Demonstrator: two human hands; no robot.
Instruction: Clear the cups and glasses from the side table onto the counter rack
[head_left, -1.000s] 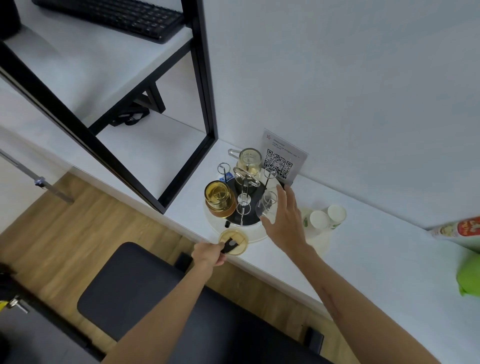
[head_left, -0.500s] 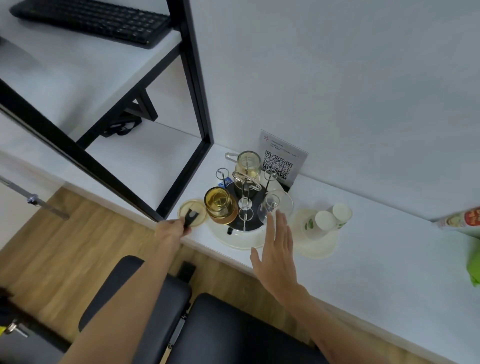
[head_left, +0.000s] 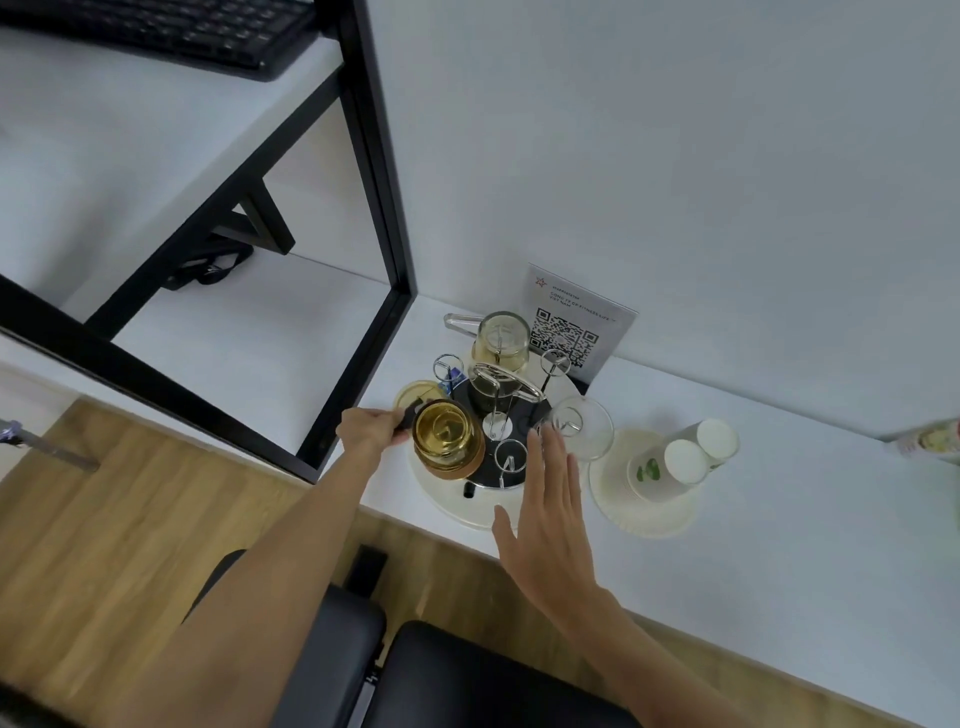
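Left hand (head_left: 371, 428), gripping the amber lidded cup's (head_left: 418, 399) dark handle, has carried it from rack (head_left: 493, 431) 6 o'clock to 9 o'clock on the worktop (head_left: 779, 545). Right hand (head_left: 553, 525), fingers released, has withdrawn from the clear glass (head_left: 581, 427); racking remains.

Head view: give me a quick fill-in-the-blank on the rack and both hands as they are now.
1. The amber glass hangs upside down on the ____.
2. The left hand grips a black handle; the right hand is ____.
3. The paper cups lie on a stack of paper ____.
4. The card behind the rack shows a ____ code.

Missing words: rack; open; plates; QR
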